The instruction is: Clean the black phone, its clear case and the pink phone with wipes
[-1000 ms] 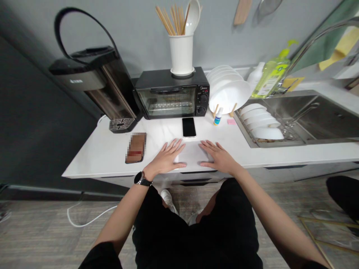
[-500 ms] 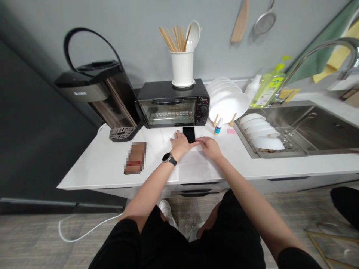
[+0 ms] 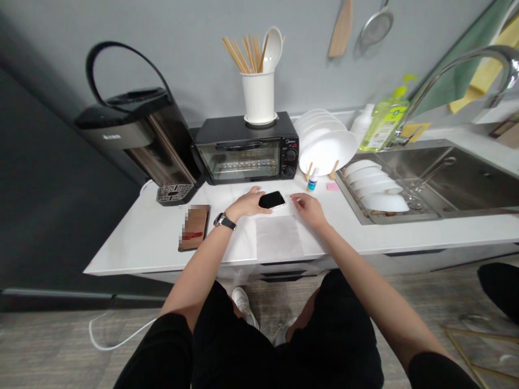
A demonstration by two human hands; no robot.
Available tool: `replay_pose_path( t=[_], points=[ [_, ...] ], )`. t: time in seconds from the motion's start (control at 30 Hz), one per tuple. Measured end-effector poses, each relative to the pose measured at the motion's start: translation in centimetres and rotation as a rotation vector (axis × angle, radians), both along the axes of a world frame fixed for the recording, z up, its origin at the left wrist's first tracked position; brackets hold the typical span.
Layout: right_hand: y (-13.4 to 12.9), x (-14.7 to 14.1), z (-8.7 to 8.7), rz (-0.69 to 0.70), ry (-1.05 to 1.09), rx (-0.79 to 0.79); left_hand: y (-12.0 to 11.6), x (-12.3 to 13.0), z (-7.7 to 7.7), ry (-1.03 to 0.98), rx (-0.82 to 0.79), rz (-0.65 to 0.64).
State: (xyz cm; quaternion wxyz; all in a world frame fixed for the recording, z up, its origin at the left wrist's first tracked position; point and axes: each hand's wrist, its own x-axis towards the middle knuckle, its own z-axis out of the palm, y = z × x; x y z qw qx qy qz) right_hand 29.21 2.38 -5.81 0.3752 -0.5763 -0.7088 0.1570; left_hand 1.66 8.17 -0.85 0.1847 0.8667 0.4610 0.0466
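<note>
A smartphone with a black screen and pale edge lies sideways in front of the toaster oven. My left hand, a watch on its wrist, has thumb and fingers around the phone's left end. Just right of the phone, apart from it, is my right hand, its fingers loosely bent and holding nothing that I can see. Below the phone a thin whitish sheet lies flat on the counter. A small white-and-blue bottle stands behind my right hand.
A brown, partly pixelated flat item lies to the left. Behind are a water dispenser, a toaster oven topped by a utensil holder, and racked plates. The sink and a pink piece are right.
The phone has turned from upright to sideways, with my left hand now around its left end. My right hand has drawn off to the right, and more of the sheet shows.
</note>
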Motion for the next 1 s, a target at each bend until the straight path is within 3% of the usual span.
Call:
replay_pose_path(
  t=[0.1,0.23,0.33,0.43,0.57,1.0],
  points=[
    [2.1,-0.7,0.8,0.049,0.065,-0.017,0.3,1.4,-0.9,-0.110,0.129,-0.022],
    [5.0,-1.1,1.5,0.100,0.191,-0.045,0.5,2.3,-0.7,-0.158,0.280,-0.176],
    [5.9,-1.1,1.2,0.175,0.287,-0.088,-0.1,2.5,-0.4,-0.113,0.396,-0.176],
    [5.9,-1.0,0.7,0.256,0.530,-0.176,-0.6,2.7,-0.4,-0.086,0.473,-0.188],
    [5.7,-1.4,0.8,0.253,0.825,-0.306,-0.6,3.0,-0.2,-0.080,0.537,-0.170],
    [4.5,-2.5,1.8,0.240,1.016,-0.318,-1.1,3.0,0.2,-0.050,0.675,-0.207]
  ],
)
